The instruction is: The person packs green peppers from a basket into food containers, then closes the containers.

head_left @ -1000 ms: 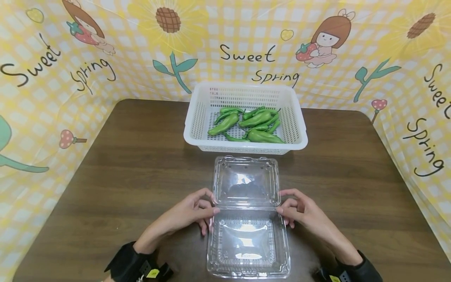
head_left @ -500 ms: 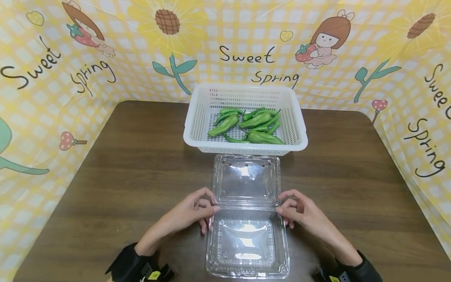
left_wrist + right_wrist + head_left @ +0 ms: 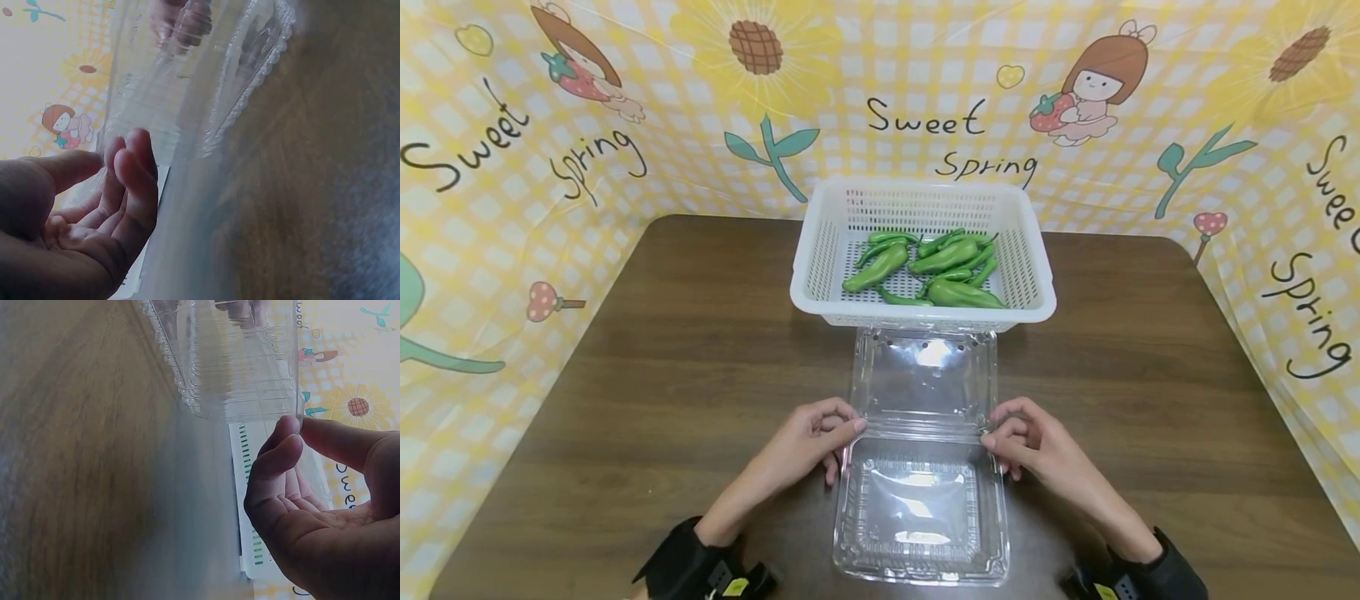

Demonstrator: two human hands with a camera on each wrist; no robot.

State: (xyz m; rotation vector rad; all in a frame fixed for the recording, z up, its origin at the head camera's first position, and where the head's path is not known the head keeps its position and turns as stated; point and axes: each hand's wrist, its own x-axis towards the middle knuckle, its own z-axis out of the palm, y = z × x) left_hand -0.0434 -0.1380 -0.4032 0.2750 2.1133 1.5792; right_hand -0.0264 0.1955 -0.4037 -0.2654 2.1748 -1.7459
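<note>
An open clear plastic clamshell container [image 3: 917, 508] lies on the brown table, its lid [image 3: 925, 379] folded back toward a white basket. My left hand [image 3: 848, 429] pinches the left end of the hinge, thumb on top. My right hand [image 3: 992, 435] pinches the right end the same way. In the left wrist view the left hand [image 3: 109, 159] has thumb and curled fingers at the container's [image 3: 187, 81] edge. In the right wrist view the right hand [image 3: 290, 434] holds a corner of the container [image 3: 237, 356] between thumb and forefinger.
The white slotted basket [image 3: 801, 283] stands just behind the lid and holds several green peppers [image 3: 940, 267]. Bare table [image 3: 662, 375] stretches to both sides. A yellow printed cloth backdrop [image 3: 512, 208] walls the table on three sides.
Both hands have slid the container a little away from me; the lid's far edge now reaches the basket's front wall. The grips look the same.
</note>
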